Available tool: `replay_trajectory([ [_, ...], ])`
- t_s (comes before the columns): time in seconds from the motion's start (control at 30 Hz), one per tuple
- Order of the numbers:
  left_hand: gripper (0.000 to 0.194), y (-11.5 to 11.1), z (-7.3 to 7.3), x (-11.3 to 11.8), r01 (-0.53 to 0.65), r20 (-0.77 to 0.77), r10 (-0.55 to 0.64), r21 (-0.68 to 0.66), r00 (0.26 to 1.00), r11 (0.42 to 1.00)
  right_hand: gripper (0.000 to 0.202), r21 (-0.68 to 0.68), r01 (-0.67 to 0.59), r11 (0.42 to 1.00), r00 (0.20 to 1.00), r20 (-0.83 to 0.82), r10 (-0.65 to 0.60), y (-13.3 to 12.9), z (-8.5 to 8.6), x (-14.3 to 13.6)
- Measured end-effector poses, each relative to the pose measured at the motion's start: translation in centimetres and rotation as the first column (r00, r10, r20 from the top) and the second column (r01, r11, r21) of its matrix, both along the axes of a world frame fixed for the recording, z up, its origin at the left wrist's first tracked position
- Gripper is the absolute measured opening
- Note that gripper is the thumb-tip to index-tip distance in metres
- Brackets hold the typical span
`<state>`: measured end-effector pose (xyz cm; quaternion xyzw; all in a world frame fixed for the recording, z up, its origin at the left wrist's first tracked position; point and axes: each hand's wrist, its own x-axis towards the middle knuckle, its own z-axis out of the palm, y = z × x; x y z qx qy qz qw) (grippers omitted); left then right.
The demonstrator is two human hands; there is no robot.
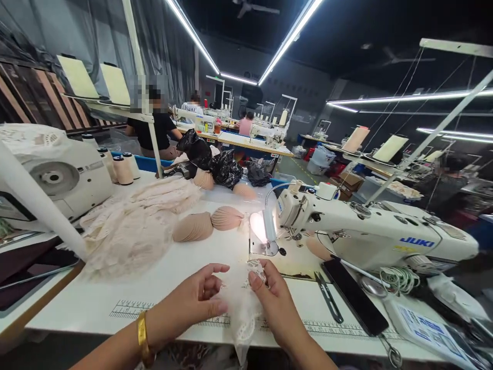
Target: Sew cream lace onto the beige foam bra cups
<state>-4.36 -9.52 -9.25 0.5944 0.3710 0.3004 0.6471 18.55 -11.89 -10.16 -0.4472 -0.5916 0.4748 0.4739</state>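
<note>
White lace fabric point(243, 308) hangs over the front edge of the sewing table, between my two hands. My right hand point(274, 293) pinches its upper part between thumb and fingers, just in front of the lit needle area of the sewing machine point(370, 226). On the fabric's left side is my left hand point(194, 298), its thumb and index finger apart and its other fingers curled; it wears a gold bangle point(144, 339). Beyond the hands lie two stacks of beige shell-shaped cups point(192, 227) point(227, 218). A heap of cream lace point(134, 226) spreads at the left.
Thread snips point(328, 298), a black phone point(354, 295) and a small box point(431, 334) lie at the right. Thread cones point(122, 169) and another machine point(57, 174) stand at the left. Black plastic bags point(227, 169) sit behind. Several people work farther back.
</note>
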Motion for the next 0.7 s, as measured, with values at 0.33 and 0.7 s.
replay_trajectory([
  [0.33,0.043,0.2,1.9,2.3,-0.087,-0.006,0.088,0.126,0.996,0.988,0.056,0.457,-0.229,0.860,0.838,0.542,-0.064,-1.1,2.5,1.1],
  [0.7,0.036,-1.3,1.1,2.0,-0.139,0.253,0.188,-0.199,0.949,0.970,0.041,0.013,0.096,0.995,0.991,-0.096,-0.095,-0.1,2.5,0.4],
])
